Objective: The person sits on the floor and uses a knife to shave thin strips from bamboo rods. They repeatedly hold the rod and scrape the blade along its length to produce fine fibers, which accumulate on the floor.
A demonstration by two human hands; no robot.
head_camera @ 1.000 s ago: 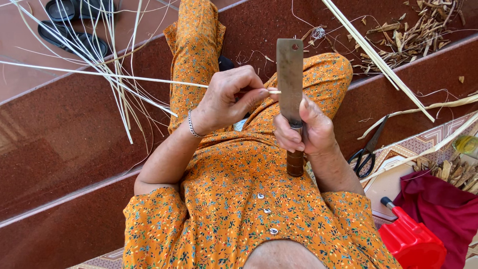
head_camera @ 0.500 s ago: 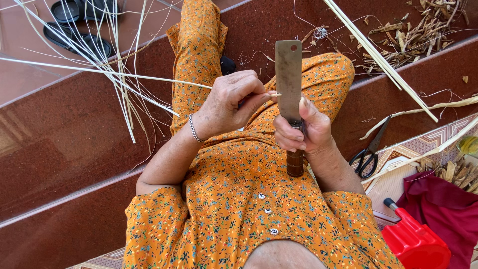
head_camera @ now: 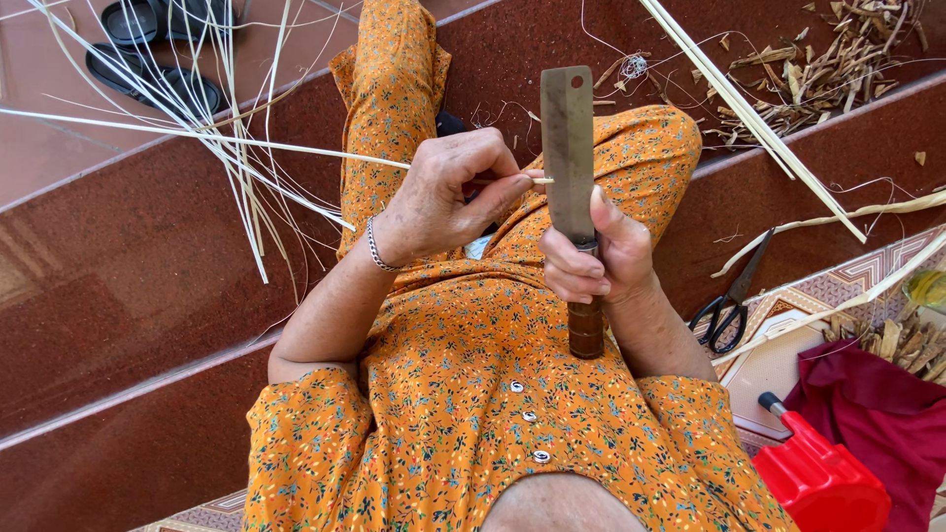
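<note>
My right hand (head_camera: 596,258) grips the brown wooden handle of a flat-tipped knife (head_camera: 569,148), blade upright above my lap. My left hand (head_camera: 448,194) pinches a thin pale cane strip (head_camera: 197,133) that runs off to the left; its near end touches the blade's left edge. A silver bracelet is on my left wrist. I sit on dark red steps in an orange flowered dress (head_camera: 473,394).
Loose pale strips (head_camera: 241,187) fan out on the steps to the left, near black sandals (head_camera: 158,39). Black scissors (head_camera: 734,296) lie at the right, with dry shavings (head_camera: 828,69), long pale splints (head_camera: 749,118), a red plastic object (head_camera: 823,478) and maroon cloth (head_camera: 877,414).
The strip's near end has stayed against the blade while my left hand shifted slightly; the knife remains upright in my right hand.
</note>
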